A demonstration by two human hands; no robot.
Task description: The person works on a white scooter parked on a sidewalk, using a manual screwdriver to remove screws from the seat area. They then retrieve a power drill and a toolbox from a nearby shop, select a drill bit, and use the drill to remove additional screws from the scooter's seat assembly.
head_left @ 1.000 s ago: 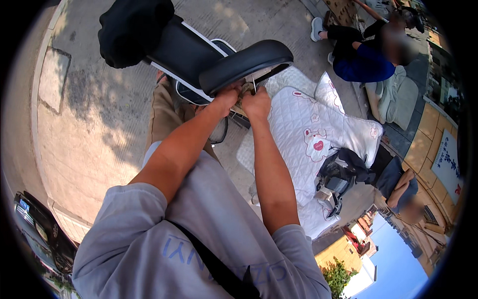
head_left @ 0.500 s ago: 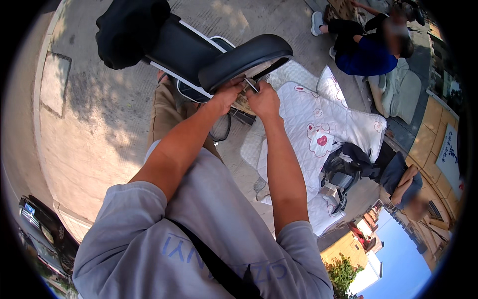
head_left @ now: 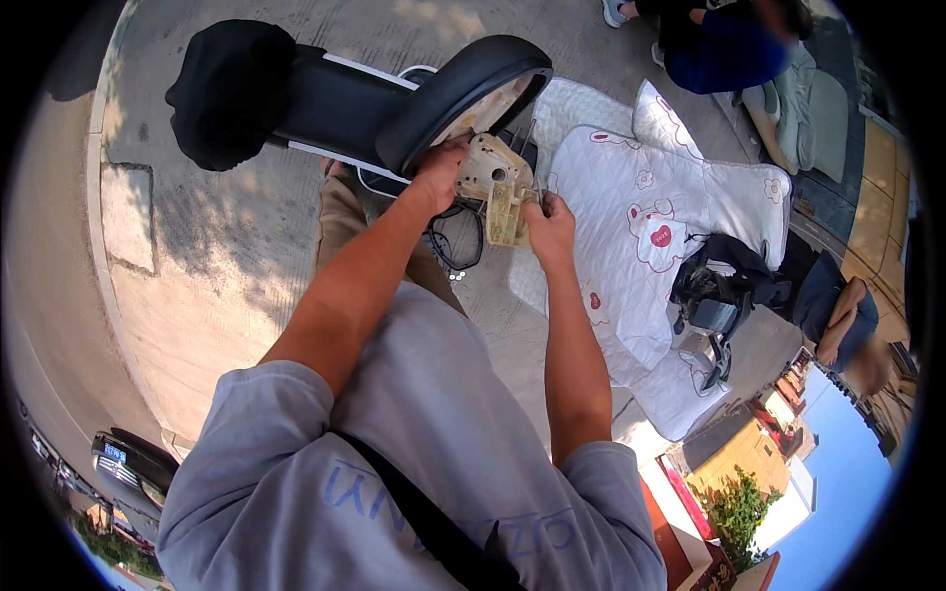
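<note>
As the head view shows, the left hand (head_left: pixel 440 177) grasps a pale plate (head_left: pixel 483 165) just below the black seat (head_left: pixel 471 87); the right hand (head_left: pixel 552 229) curls against a yellowish bracket (head_left: pixel 506 219) below the seat's right end, any held tool unclear. Step, judged: two-handed work on plate and bracket. Next move probably calls for steady left-hand support.

The bracket (head_left: pixel 507 219) sits between left hand (head_left: pixel 439 177) and right hand (head_left: pixel 553 229). The padded seat (head_left: pixel 345 106) lies forward-left of the left hand; the quilt (head_left: pixel 606 197), right of the right hand.
</note>
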